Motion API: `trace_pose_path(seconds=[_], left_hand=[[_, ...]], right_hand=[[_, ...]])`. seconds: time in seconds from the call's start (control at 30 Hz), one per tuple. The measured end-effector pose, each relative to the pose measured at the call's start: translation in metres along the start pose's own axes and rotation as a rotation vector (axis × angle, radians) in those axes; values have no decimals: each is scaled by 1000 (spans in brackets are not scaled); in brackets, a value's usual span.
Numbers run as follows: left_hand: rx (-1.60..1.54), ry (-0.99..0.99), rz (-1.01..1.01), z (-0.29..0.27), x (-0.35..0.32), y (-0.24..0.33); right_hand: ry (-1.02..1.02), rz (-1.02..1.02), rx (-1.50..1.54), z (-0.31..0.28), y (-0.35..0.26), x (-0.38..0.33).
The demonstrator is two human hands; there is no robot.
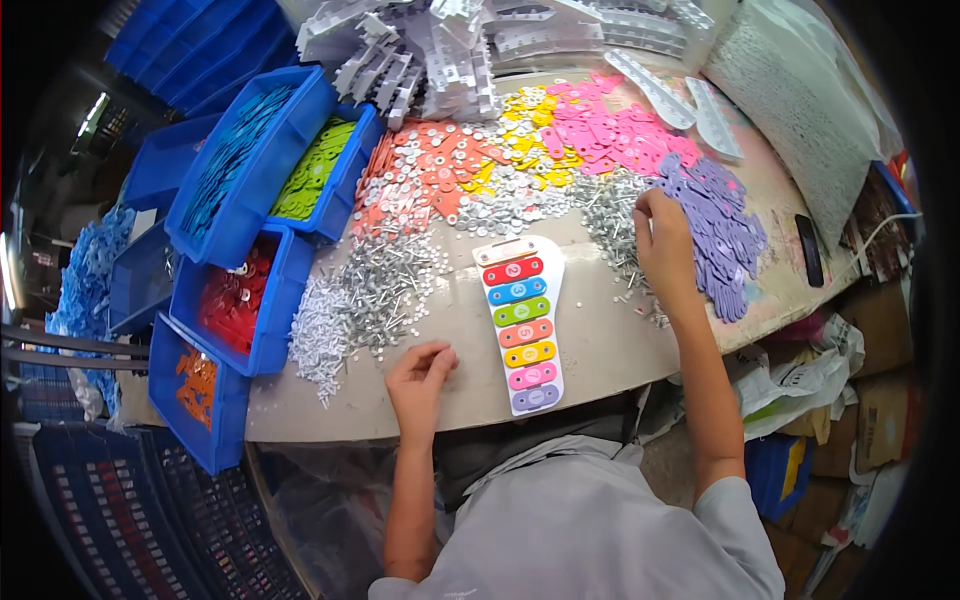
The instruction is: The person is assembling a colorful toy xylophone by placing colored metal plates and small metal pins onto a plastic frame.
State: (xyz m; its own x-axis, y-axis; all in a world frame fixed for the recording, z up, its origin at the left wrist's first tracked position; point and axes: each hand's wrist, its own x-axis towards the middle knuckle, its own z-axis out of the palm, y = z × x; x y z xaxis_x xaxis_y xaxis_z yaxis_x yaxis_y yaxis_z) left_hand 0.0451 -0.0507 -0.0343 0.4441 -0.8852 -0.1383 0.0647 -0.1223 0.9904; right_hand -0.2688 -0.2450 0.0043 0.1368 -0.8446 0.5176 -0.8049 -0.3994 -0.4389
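A toy xylophone (528, 330) with a white base and a column of coloured bars lies on the table in front of me. To its left, my left hand (420, 378) hovers near the table's front edge, fingers curled and thumb against them; anything inside is too small to see. My right hand (664, 238) is over the right-hand pile of metal screws (612, 228), beside the purple bars (712, 240). Its thumb and fingers are drawn together, and what they pinch, if anything, is hidden. More screws (385, 285) and small white pieces (322, 330) lie left of the xylophone.
Blue bins (290, 310) with blue, green, red and orange parts line the left. Heaps of coral (425, 165), yellow (525, 125) and pink bars (610, 125) spread behind, with white bases (430, 60) stacked beyond. A phone (808, 250) and a large white sack (800, 110) are at right.
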Motion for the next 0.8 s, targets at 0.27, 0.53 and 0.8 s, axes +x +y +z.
trace_pose_path(seconds=[0.27, 0.53, 0.8], left_hand=[[-85, -278, -49, 42, 97, 33], [-84, -469, -142, 60, 130, 21], [10, -460, -158, 57, 133, 26]], right_hand=[[-519, 288, 754, 54, -53, 2], [-521, 329, 853, 77, -44, 5], [-639, 278, 694, 70, -54, 20]])
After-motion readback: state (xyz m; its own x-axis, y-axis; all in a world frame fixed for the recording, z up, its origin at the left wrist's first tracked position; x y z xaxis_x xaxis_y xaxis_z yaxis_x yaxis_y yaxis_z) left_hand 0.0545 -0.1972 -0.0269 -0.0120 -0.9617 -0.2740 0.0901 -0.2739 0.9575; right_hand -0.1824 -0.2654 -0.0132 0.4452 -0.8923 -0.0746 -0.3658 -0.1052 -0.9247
